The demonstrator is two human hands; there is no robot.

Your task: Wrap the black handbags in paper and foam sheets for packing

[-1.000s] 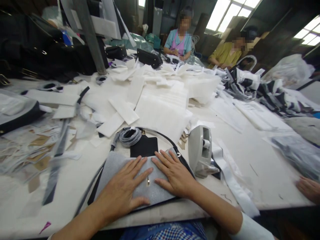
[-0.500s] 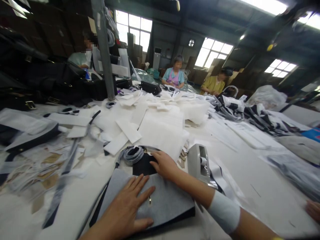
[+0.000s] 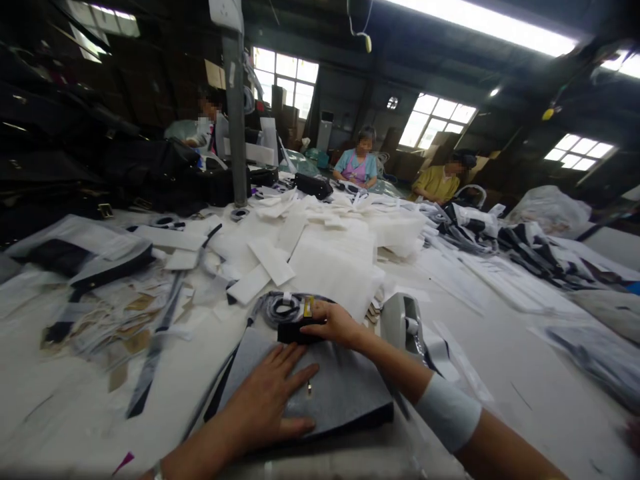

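A black handbag (image 3: 370, 421) lies in front of me, its front covered by a grey protective sheet (image 3: 350, 380) with a small metal clasp poking through. My left hand (image 3: 267, 387) rests flat on this sheet, fingers spread. At the bag's top edge, my right hand (image 3: 337, 323) has its thumb and fingers closed around a black flap (image 3: 293, 331). Beside those fingertips sits a gold buckle (image 3: 309, 307). A coiled, grey-wrapped strap (image 3: 283, 308) lies just left of the buckle.
A grey tape dispenser (image 3: 403, 323) stands right of the bag. White foam sheets (image 3: 335, 260) are heaped beyond it. Paper scraps and wrapped straps (image 3: 155, 347) lie left, near a metal post (image 3: 235, 127). Several co-workers (image 3: 356, 163) sit across the table.
The black flap at the bag's top has been folded down and shows less of its surface. The gold buckle is now more visible. My left hand stays on the sheet; the view has shifted.
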